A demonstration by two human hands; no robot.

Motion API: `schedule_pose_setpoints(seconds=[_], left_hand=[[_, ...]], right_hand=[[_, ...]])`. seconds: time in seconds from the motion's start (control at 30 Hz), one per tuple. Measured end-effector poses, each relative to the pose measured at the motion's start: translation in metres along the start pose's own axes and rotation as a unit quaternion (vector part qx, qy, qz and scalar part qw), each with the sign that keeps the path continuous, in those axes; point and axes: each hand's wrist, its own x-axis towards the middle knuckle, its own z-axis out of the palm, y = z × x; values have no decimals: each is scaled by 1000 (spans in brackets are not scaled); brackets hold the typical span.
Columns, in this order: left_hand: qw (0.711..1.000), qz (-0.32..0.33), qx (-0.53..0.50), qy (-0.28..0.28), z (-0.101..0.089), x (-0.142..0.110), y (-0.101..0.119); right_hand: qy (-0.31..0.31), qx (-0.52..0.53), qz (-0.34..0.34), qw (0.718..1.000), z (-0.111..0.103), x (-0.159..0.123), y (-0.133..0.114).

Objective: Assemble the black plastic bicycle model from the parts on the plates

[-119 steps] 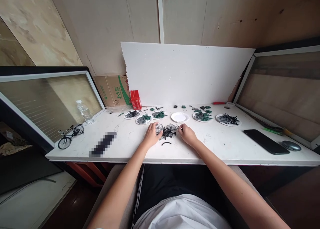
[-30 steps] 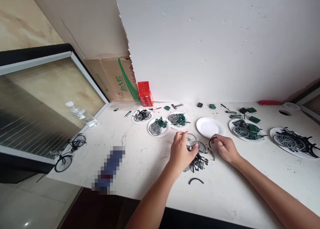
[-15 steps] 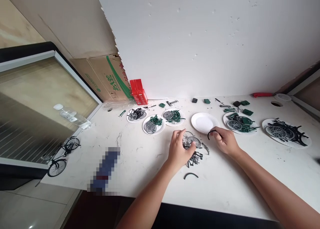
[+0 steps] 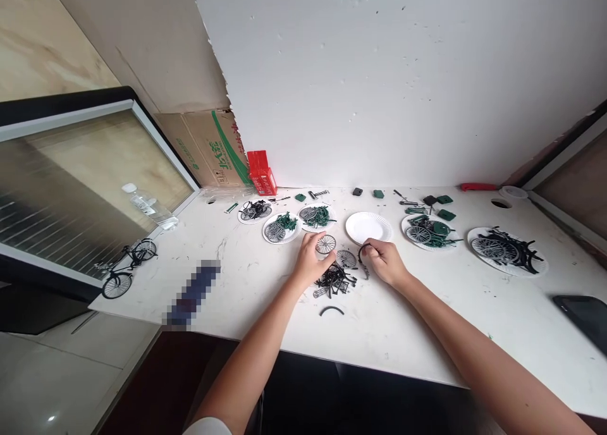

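Observation:
My left hand (image 4: 309, 262) is closed around a small grey spoked wheel (image 4: 325, 244), its rim between thumb and fingers. A second spoked wheel (image 4: 346, 258) lies just right of the thumb. Below that hand is a loose heap of black model bicycle parts (image 4: 336, 282). My right hand (image 4: 386, 264) pinches a thin black curved mudguard (image 4: 361, 250) between thumb and forefinger, in front of the bare white paper plate (image 4: 355, 225). Another curved black mudguard (image 4: 331, 310) rests on the table near the heap.
Paper plates with green parts (image 4: 287, 222) and black parts (image 4: 507, 248) stand to both sides. A finished model bicycle (image 4: 126, 267) stands at the left edge. Behind are a red box (image 4: 262, 176) and a white foam board (image 4: 379, 93). A phone (image 4: 583, 318) lies at the right.
The view has shifted, showing the phone at the right. My left hand has drawn one wheel away from the other, which it overlapped before. My right hand keeps the mudguard, now closer to the wheels.

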Motion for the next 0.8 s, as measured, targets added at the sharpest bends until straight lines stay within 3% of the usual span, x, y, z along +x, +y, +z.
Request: schedule_pose_setpoints(seconds=[0.33,0.6,0.8], left_hand=[[999,13,2,-30,-4,4,-2],[999,-24,0,-29,-8,5,0],[999,-7,-3,-43,-8,5,-2]], right_hand=[[4,46,-6,999,11,4,0],[12,87,34,996,14,2,4],[32,104,53,993,14,3,7]])
